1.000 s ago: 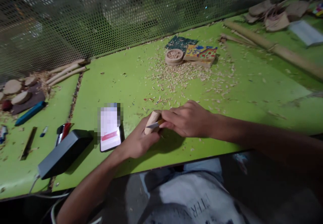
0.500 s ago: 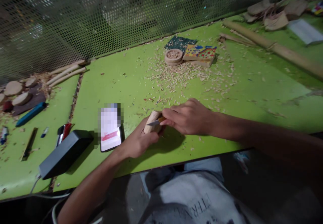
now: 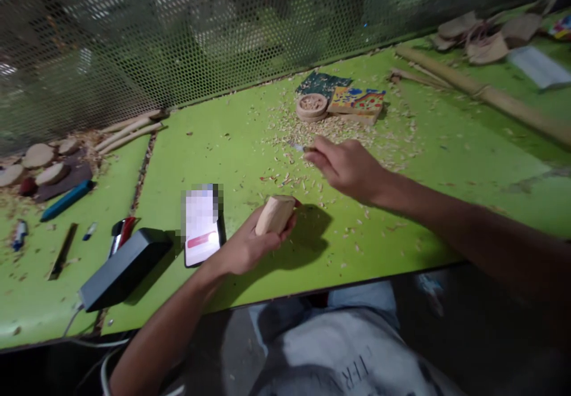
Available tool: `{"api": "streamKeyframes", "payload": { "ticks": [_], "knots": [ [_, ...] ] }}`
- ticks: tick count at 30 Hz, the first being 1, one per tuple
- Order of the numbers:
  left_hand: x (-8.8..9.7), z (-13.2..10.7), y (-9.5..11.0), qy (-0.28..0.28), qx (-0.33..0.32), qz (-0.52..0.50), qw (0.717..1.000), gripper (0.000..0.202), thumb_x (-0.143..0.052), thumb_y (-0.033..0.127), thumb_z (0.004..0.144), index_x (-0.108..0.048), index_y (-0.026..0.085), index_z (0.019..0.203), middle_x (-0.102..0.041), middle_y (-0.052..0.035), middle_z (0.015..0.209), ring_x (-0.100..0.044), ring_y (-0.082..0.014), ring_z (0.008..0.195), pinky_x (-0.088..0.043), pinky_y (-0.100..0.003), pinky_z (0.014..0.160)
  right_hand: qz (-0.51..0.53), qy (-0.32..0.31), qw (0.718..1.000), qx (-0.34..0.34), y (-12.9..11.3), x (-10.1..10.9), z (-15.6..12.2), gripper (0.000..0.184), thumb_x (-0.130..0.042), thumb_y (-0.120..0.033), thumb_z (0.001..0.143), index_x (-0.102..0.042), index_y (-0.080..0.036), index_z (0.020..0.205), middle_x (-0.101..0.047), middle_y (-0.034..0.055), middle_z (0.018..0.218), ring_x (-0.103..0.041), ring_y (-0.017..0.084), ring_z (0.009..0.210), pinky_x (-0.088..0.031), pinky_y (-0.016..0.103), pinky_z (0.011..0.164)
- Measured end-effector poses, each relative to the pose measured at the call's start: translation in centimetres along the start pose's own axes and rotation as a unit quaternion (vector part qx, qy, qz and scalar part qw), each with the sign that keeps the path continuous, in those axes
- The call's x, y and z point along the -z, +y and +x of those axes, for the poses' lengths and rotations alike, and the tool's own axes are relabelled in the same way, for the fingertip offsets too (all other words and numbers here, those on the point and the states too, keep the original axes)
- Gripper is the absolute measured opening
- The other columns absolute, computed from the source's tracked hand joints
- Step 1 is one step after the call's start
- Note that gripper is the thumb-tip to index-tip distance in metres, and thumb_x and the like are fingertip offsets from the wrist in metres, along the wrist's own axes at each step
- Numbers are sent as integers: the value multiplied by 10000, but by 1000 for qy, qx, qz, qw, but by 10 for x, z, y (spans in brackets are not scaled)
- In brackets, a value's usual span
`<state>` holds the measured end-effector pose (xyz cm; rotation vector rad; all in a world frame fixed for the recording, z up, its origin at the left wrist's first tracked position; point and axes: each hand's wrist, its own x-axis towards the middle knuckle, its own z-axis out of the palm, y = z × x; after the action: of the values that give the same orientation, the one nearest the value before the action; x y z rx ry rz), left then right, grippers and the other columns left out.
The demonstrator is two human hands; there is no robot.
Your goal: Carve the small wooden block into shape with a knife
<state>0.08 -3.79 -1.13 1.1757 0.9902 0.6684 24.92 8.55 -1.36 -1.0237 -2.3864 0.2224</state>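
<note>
Bright green desk (image 3: 200,155), scattered with pale wood shavings (image 3: 332,129). Over its near side, the fingers of the left hand (image 3: 250,245) wrap a short, blond, roughly faceted wooden block (image 3: 273,216), tilted, its underside hidden. Fingers of the right hand (image 3: 350,167) grip a small knife (image 3: 299,147), handle mostly covered, blade blurred.

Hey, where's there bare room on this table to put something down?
The barest patch lies between the sticks, the phone and the shavings. Another, lightly littered, lies between the pole and the right forearm. It's crowded around the discs and the round wooden piece.
</note>
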Motion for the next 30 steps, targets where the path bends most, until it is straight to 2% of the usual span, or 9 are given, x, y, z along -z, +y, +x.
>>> {"api": "streamKeyframes", "payload": {
  "ticks": [3,6,9,13,18,21,25,30],
  "knots": [
    [4,6,-8,9,-22,25,999,568,-698,375,719,-579,221,1252,-588,-58,981,-505,-187,800,-455,-360,700,9,-26,997,77,-34,-4,-15,595,-194,-570,1129,-620,-159,1079,-637,5,657,-491,135,523,-215,288,542],
    [6,7,-13,9,-42,60,997,472,-666,296,736,-575,227,1194,-563,-29,924,-473,-172,776,-425,-340,681,-17,-45,990,134,-49,-7,-25,619,-134,-548,1140,-615,-168,1058,-667,13,663,-500,127,521,-187,306,540],
    [5,7,-13,10,-68,75,995,519,-629,223,736,-559,246,1250,-560,-13,932,-476,-165,791,-414,-327,698,-43,-54,985,159,-51,-8,-28,611,-121,-508,1151,-621,-165,1079,-721,31,731,-518,118,532,-181,318,550],
    [0,6,-4,31,-67,130,989,567,-595,204,731,-549,244,1294,-591,-20,969,-502,-181,815,-433,-350,741,-44,-65,982,172,-52,-8,-31,589,-148,-493,1157,-634,-161,1128,-738,31,735,-525,112,532,-186,316,560],
    [-5,6,7,53,-87,202,974,580,-562,190,708,-544,246,1285,-636,-43,1074,-578,-252,984,-470,-443,915,-57,-62,978,190,-58,-8,-34,552,-198,-476,1159,-644,-151,1195,-750,35,715,-528,113,504,-173,325,554],
    [-6,7,7,59,-95,227,967,566,-554,196,720,-522,233,1285,-627,-40,989,-571,-251,923,-469,-450,887,-60,-60,979,188,-60,-7,-35,538,-220,-475,1158,-651,-155,1199,-750,32,699,-518,113,487,-163,328,554],
    [-7,5,7,62,-94,258,960,503,-540,199,746,-537,205,1249,-610,-26,935,-527,-216,834,-436,-401,807,-73,-67,978,182,-57,-6,-33,562,-186,-480,1157,-655,-170,1172,-757,34,703,-514,117,479,-134,344,562],
    [-8,3,6,54,-91,224,969,404,-542,216,758,-567,195,1160,-589,-30,954,-500,-192,828,-426,-356,755,-81,-81,977,177,-54,-1,-31,489,-234,-456,1154,-638,-183,1196,-766,23,750,-530,110,509,-138,336,567]
  ]
}}
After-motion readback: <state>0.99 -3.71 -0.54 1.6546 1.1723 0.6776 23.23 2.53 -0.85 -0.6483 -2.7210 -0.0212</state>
